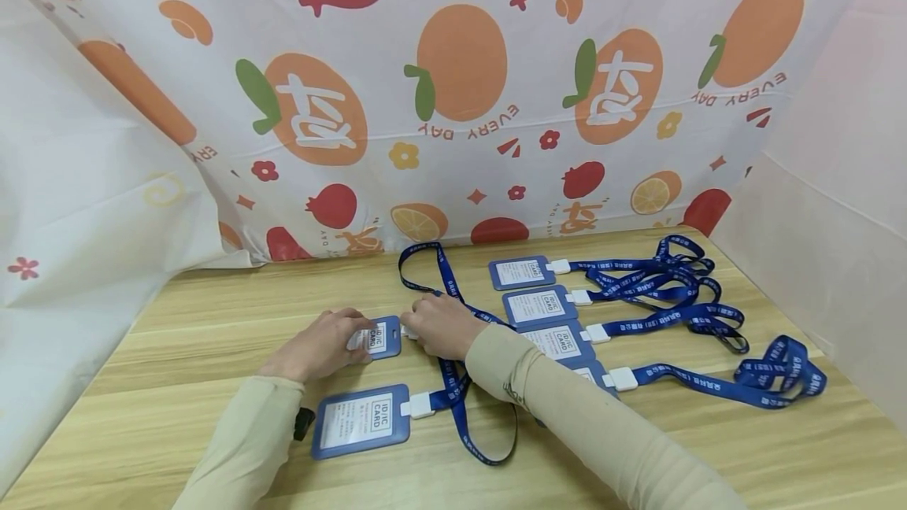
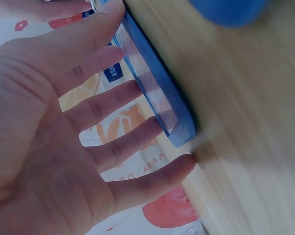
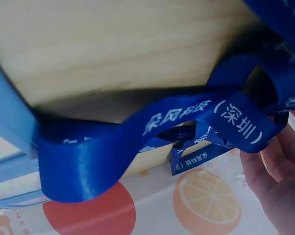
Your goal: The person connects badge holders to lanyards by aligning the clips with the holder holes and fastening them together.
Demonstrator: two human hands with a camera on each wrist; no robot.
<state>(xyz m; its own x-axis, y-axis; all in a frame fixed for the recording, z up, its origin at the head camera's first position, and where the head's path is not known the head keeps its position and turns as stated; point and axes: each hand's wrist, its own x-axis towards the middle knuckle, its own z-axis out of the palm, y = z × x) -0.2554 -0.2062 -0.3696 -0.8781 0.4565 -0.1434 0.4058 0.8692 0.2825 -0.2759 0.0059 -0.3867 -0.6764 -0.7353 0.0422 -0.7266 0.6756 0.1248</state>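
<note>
On the left of the table, my left hand [image 1: 329,343] rests on a blue ID card holder [image 1: 386,339]. In the left wrist view its fingers [image 2: 120,147] are spread and fairly straight, touching the holder's face and edge. Just right of that holder's slot, my right hand [image 1: 441,325] pinches a white clip [image 1: 408,332] of a blue lanyard [image 1: 448,278]. Its fingertips are hidden behind the ribbon [image 3: 172,115] in the right wrist view. Nearer me lies a second card holder [image 1: 363,420], joined by a white clip [image 1: 421,405] to its blue lanyard.
Several card holders [image 1: 536,304] with lanyards [image 1: 676,319] lie in a column to the right, partly behind my right sleeve [image 1: 581,415]. Their ribbons spread toward the table's right edge. A fruit-print cloth [image 1: 460,164] hangs along the back of the wooden table [image 1: 234,313].
</note>
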